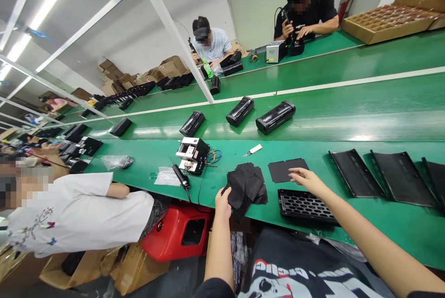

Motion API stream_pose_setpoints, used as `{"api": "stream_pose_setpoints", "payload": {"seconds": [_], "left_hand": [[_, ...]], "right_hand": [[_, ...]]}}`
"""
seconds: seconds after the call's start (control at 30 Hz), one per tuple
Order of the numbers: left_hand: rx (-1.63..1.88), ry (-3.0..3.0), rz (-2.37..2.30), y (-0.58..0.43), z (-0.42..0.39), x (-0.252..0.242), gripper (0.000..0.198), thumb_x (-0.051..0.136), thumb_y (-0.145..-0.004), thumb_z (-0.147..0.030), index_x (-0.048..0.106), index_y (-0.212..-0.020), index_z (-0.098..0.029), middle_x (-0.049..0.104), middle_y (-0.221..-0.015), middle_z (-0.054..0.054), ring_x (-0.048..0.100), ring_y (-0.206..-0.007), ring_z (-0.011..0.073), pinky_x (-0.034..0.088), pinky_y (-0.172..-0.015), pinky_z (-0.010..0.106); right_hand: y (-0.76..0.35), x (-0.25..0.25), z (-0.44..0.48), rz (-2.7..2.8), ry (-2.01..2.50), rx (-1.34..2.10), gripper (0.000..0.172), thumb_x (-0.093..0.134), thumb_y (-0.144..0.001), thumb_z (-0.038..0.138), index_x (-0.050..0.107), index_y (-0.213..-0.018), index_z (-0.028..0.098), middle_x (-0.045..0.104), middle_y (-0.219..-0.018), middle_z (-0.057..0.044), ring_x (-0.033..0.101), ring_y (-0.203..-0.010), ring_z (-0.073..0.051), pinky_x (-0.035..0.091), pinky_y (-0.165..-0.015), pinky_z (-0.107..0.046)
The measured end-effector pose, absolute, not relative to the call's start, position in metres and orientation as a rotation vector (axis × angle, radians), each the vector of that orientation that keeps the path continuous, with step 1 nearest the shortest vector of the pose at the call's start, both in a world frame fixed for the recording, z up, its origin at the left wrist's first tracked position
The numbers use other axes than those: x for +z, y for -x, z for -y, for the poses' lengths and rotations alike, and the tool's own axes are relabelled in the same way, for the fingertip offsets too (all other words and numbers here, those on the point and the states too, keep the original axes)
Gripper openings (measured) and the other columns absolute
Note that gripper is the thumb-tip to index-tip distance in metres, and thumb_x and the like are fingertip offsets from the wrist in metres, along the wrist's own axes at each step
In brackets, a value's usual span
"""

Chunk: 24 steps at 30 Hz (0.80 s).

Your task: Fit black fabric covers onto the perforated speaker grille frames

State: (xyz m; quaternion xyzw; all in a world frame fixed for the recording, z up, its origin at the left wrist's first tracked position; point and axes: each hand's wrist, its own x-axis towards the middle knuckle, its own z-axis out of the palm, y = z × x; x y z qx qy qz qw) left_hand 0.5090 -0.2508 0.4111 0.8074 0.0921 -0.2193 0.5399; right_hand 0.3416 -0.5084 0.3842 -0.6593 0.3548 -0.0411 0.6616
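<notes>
My left hand (223,201) pinches the edge of a black sheet at the near side of a loose pile of black sheets (246,184), close to the bench edge. Fingers stretched out, my right hand (306,181) hovers by the right end of a single flat black sheet (283,170); whether it touches the sheet I cannot tell. Just below that hand lies a black perforated grille panel (302,206), partly hidden by my right forearm. Farther right, several curved black shell panels (356,173) rest on the green bench.
A small white-and-black machine (192,155) and an electric screwdriver (181,176) stand left of the pile. A white-handled tool (253,150) lies behind it. Black casings (276,117) sit on the green conveyor (333,98). A co-worker in white (69,210) is at my left; two people work opposite.
</notes>
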Motion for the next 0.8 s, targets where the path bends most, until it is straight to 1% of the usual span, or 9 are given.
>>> {"api": "stream_pose_setpoints", "payload": {"seconds": [0.07, 0.17, 0.27, 0.37, 0.43, 0.5, 0.6, 0.7, 0.8], "left_hand": [[-0.56, -1.73, -0.231, -0.505, 0.259, 0.426, 0.019, 0.059, -0.067, -0.029, 0.049, -0.078, -0.017, 0.064, -0.075, 0.005, 0.062, -0.072, 0.0165, 0.049, -0.068, 0.029], [-0.658, -1.382, -0.212, -0.494, 0.274, 0.462, 0.036, 0.072, -0.054, -0.024, 0.05, -0.082, -0.017, 0.063, -0.075, 0.002, 0.061, -0.067, 0.0145, 0.049, -0.065, 0.027], [-0.819, -1.269, -0.121, -0.48, 0.291, 0.506, 0.045, 0.075, -0.05, -0.019, 0.052, -0.089, -0.018, 0.064, -0.079, 0.002, 0.06, -0.066, 0.0135, 0.049, -0.064, 0.026], [-0.988, -1.252, 0.005, -0.466, 0.302, 0.548, 0.046, 0.074, -0.052, -0.016, 0.053, -0.093, -0.017, 0.064, -0.078, 0.002, 0.06, -0.064, 0.0129, 0.048, -0.061, 0.023], [-1.062, -1.236, 0.094, -0.46, 0.305, 0.572, 0.043, 0.074, -0.053, -0.015, 0.055, -0.092, -0.017, 0.064, -0.076, 0.002, 0.06, -0.063, 0.0126, 0.047, -0.059, 0.022], [-1.092, -1.215, 0.167, -0.455, 0.304, 0.593, 0.04, 0.073, -0.054, -0.015, 0.056, -0.09, -0.017, 0.064, -0.075, 0.002, 0.059, -0.06, 0.0123, 0.047, -0.057, 0.021], [-1.089, -1.187, 0.26, -0.452, 0.301, 0.621, 0.037, 0.072, -0.056, -0.014, 0.058, -0.089, -0.019, 0.065, -0.075, 0.001, 0.06, -0.059, 0.0119, 0.047, -0.057, 0.021], [-1.124, -1.156, 0.354, -0.45, 0.298, 0.639, 0.034, 0.07, -0.059, -0.014, 0.059, -0.091, -0.02, 0.066, -0.073, 0.001, 0.06, -0.06, 0.0127, 0.048, -0.056, 0.021], [-1.125, -1.135, 0.405, -0.448, 0.297, 0.648, 0.034, 0.067, -0.062, -0.012, 0.059, -0.094, -0.021, 0.066, -0.073, 0.001, 0.061, -0.059, 0.0127, 0.048, -0.055, 0.02]], "right_hand": [[-0.344, 0.394, 0.494, -0.754, 1.328, -0.061, 0.037, 0.058, -0.068, 0.039, 0.057, -0.098, 0.017, 0.064, -0.097, -0.012, 0.062, -0.083, -0.023, 0.048, -0.074, -0.036], [-0.346, 0.407, 0.471, -0.68, 1.034, 0.019, 0.042, 0.06, -0.069, 0.041, 0.054, -0.103, 0.018, 0.06, -0.107, -0.014, 0.06, -0.09, -0.022, 0.045, -0.08, -0.037], [-0.347, 0.421, 0.452, -0.486, 0.694, 0.151, 0.05, 0.046, -0.076, 0.054, 0.051, -0.109, 0.017, 0.056, -0.113, -0.015, 0.058, -0.095, -0.022, 0.044, -0.082, -0.039], [-0.349, 0.44, 0.443, -0.291, 0.521, 0.201, 0.061, 0.03, -0.078, 0.062, 0.053, -0.109, 0.015, 0.058, -0.109, -0.014, 0.06, -0.088, -0.02, 0.045, -0.077, -0.036], [-0.349, 0.457, 0.445, -0.247, 0.532, 0.148, 0.057, 0.036, -0.077, 0.06, 0.053, -0.109, 0.017, 0.062, -0.102, -0.011, 0.061, -0.082, -0.018, 0.046, -0.074, -0.033], [-0.346, 0.476, 0.452, -0.239, 0.585, 0.043, 0.05, 0.05, -0.073, 0.054, 0.054, -0.11, 0.02, 0.062, -0.102, -0.008, 0.061, -0.083, -0.017, 0.045, -0.075, -0.03], [-0.338, 0.507, 0.466, -0.201, 0.633, -0.077, 0.052, 0.066, -0.062, 0.045, 0.055, -0.108, 0.022, 0.061, -0.106, -0.006, 0.06, -0.087, -0.017, 0.045, -0.075, -0.027], [-0.327, 0.537, 0.475, -0.147, 0.657, -0.048, 0.057, 0.072, -0.055, 0.041, 0.058, -0.106, 0.022, 0.065, -0.096, -0.005, 0.061, -0.082, -0.017, 0.047, -0.071, -0.027], [-0.317, 0.563, 0.476, -0.119, 0.711, -0.027, 0.05, 0.072, -0.057, 0.036, 0.06, -0.103, 0.022, 0.066, -0.089, -0.005, 0.062, -0.078, -0.016, 0.048, -0.068, -0.026]]}}
